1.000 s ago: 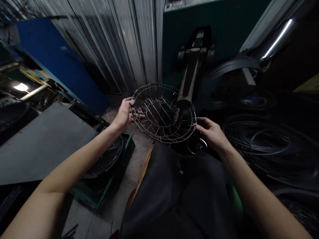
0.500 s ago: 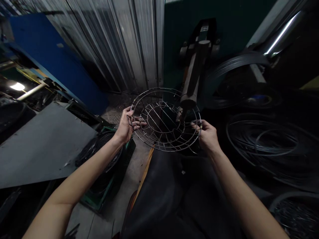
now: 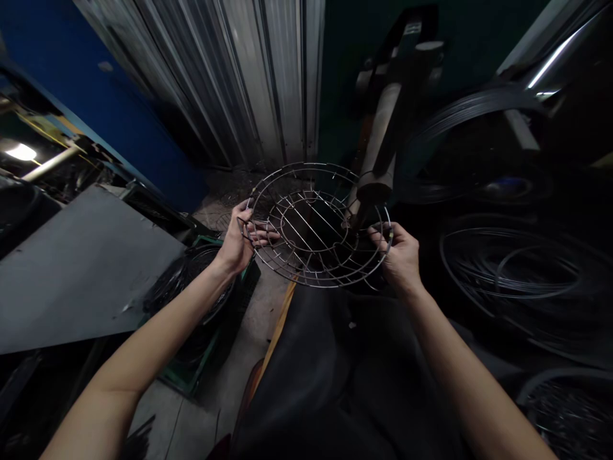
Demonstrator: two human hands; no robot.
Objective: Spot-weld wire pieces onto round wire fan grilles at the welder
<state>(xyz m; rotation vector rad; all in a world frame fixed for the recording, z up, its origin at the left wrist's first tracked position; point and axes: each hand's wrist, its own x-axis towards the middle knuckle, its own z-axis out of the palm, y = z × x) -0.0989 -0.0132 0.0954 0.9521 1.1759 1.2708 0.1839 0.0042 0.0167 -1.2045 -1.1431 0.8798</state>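
Note:
A round wire basket (image 3: 313,271) with concentric rings and parallel bars across its bottom is held up in front of me, over my dark-covered lap. My left hand (image 3: 242,236) grips its left rim, thumb at the outside and fingers reaching in among the wires. On the opposite side, my right hand (image 3: 400,252) pinches the rim, with fingertips inside the basket. Just behind the basket's right part, a cylindrical metal bar (image 3: 378,169) of a machine points down toward me; I cannot tell whether the two touch.
Left of me are a grey metal sheet (image 3: 90,255) and a green crate (image 3: 191,377) with dark wire pieces. To the right lie coils of wire (image 3: 517,255) and a container of small metal parts (image 3: 569,409). Behind stand a corrugated metal wall (image 3: 268,76) and a blue panel (image 3: 96,96).
The view has shifted slightly, so the machine bar appears farther right and the blue panel farther left. Both hands keep hold of the basket, which has hardly moved in view.

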